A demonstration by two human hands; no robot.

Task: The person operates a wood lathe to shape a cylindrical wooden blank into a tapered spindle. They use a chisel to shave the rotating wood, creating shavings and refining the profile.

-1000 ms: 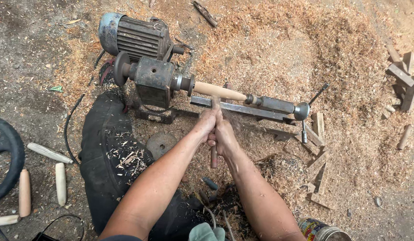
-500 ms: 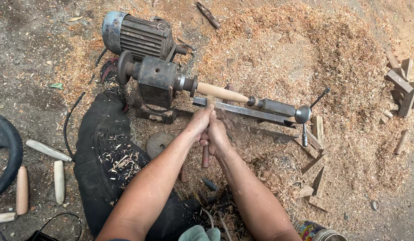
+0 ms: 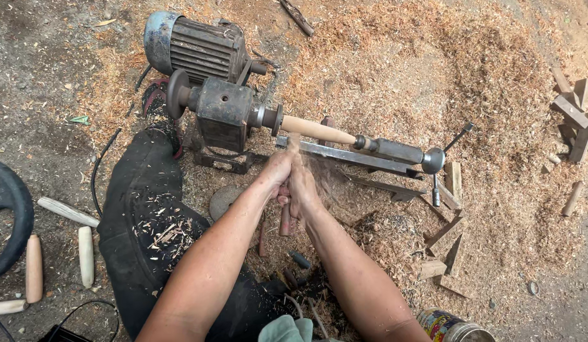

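Cloth (image 3: 284, 329) of pale green sits nearest the camera at the bottom edge, with a printed tin can (image 3: 451, 327) to its right. Black trousers (image 3: 148, 221), flecked with wood shavings, cover the leg stretched out on the ground at the left. Turned wooden pegs (image 3: 85, 255) lie on the dirt beside that leg, next to a dark tyre (image 3: 12, 215) at the frame's left edge.

Both forearms reach forward and meet at the middle. The left hand (image 3: 280, 170) and the right hand (image 3: 303, 187) are closed tight together around a wooden-handled chisel (image 3: 285, 218), whose handle sticks out below the fists; its tip is hidden behind the fingers and a blur of flying chips. The fists are pressed up against the flat metal tool rest (image 3: 351, 157).

Just beyond the rest, a pale wooden spindle (image 3: 316, 130) is mounted between the lathe headstock (image 3: 227, 114) on the left and the tailstock (image 3: 404, 152) on the right. Behind the headstock sits a ribbed electric motor (image 3: 196, 47). Sawdust (image 3: 433, 57) is heaped over the ground beyond, and rough wood blocks (image 3: 575, 114) lie at the far right.
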